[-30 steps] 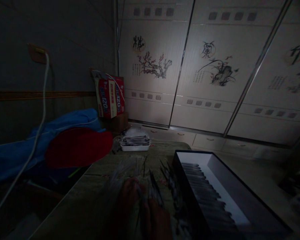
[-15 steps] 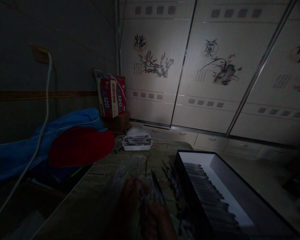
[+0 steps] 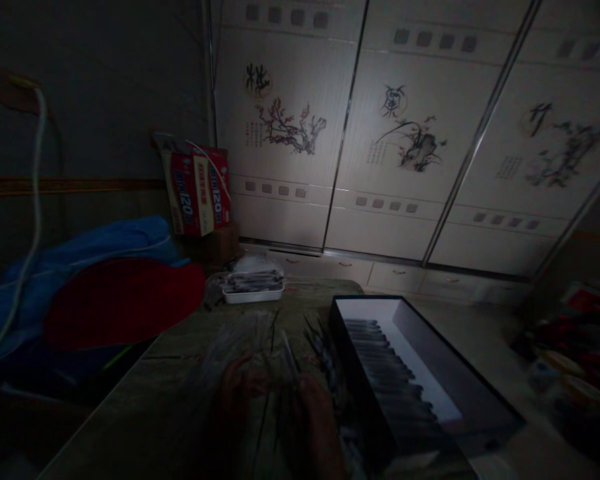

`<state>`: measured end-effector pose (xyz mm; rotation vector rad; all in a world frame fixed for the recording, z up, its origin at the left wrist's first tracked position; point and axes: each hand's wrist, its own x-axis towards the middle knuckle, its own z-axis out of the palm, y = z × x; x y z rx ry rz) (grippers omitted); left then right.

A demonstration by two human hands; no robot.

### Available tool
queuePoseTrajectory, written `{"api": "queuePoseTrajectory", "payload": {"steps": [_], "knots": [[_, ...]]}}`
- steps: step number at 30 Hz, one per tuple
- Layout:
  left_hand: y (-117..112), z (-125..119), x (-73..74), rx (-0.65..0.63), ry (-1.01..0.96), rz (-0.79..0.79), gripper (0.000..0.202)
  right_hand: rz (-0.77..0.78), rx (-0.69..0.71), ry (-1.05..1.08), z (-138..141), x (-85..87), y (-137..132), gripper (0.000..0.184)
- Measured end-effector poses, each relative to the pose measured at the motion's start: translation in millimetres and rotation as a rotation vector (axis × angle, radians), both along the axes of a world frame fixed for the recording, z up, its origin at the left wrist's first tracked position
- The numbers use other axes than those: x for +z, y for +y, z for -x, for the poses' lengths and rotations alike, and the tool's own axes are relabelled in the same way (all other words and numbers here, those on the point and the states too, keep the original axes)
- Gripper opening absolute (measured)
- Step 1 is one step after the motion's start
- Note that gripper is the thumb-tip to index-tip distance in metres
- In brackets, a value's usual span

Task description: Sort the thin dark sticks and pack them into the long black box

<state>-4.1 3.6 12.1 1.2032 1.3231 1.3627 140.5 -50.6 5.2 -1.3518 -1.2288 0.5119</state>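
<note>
The light is dim and both hands are partly lost in shadow. My right hand (image 3: 315,407) is closed around a slim, pale pen-like stick (image 3: 290,353), whose tip points up and away from me. To its left is my left hand (image 3: 240,383), fingers loosely curled and apart, with nothing clearly visible between them. Beyond the left hand lies a heap of clear thin tubes (image 3: 225,343). Several dark thin sticks (image 3: 323,347) are scattered between my right hand and a black-edged box (image 3: 337,333). Inside that box, dark pen-like sticks (image 3: 380,360) lie in a row.
A white tray (image 3: 255,296) of thin sticks stands at the table's (image 3: 155,393) far edge. Left of the table are a red round cushion-like thing (image 3: 130,303), blue cloth (image 3: 110,243) and a hanging white cable (image 3: 36,187). Red cartons (image 3: 200,193) stand before the sliding cabinet doors (image 3: 280,180).
The view has swung right. My hands, close together on the stick before, are now farther apart; the stick stays in my right hand and my left fingers have come away from it.
</note>
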Motion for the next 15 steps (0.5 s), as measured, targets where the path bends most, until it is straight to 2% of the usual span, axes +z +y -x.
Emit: {"api": "queuePoseTrajectory", "payload": {"steps": [3,5,7,8,11,15], "knots": [[-1.7,-1.5,-5.0,-0.029,0.080,-0.009,0.039,0.002,-0.034,0.034,-20.4,34.0,-11.1,0.045],[-1.8,-3.2,-7.5,-0.060,0.112,-0.022,0.036,-0.011,-0.003,0.015,-38.4,61.0,-18.6,0.037],[-1.1,-4.4,-8.7,-0.062,0.140,-0.030,0.034,-0.072,0.071,-0.083,-64.3,83.9,-24.7,0.030],[-0.6,-4.7,-8.9,-0.059,0.146,-0.031,0.033,-0.106,0.061,-0.150,-80.6,92.1,-26.8,0.026],[1.8,-4.3,-10.1,-0.057,0.137,-0.031,0.031,-0.079,0.051,-0.285,-138.7,100.3,-29.3,0.023],[5.4,-2.8,-15.7,-0.083,0.147,-0.008,0.032,0.130,0.145,-0.363,-209.2,88.0,-29.7,0.018]]}}
